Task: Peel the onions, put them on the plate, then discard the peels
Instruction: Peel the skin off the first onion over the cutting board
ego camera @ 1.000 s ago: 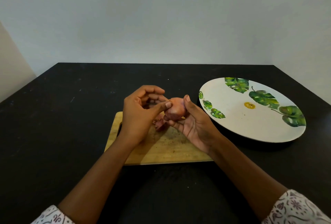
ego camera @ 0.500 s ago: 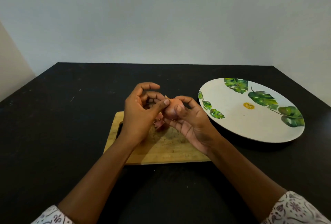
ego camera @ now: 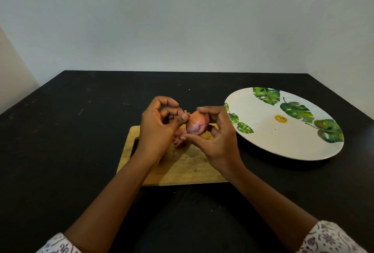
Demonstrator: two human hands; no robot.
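your right hand grips the small reddish-pink onion above the pale wooden cutting board, fingers arched over its top, thumb underneath. your left hand pinches at its dry tip. there's open black table all round, and the leaf-printed white plate sits just beside your right knuckles. since half a second ago your right thumb has slid down, baring a purple patch. pinkish peel scraps lie half hidden behind the left hand.

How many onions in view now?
1. The onion is gripped by the left hand and right hand above the cutting board; the plate has none. Reddish bits behind the left hand could be another.
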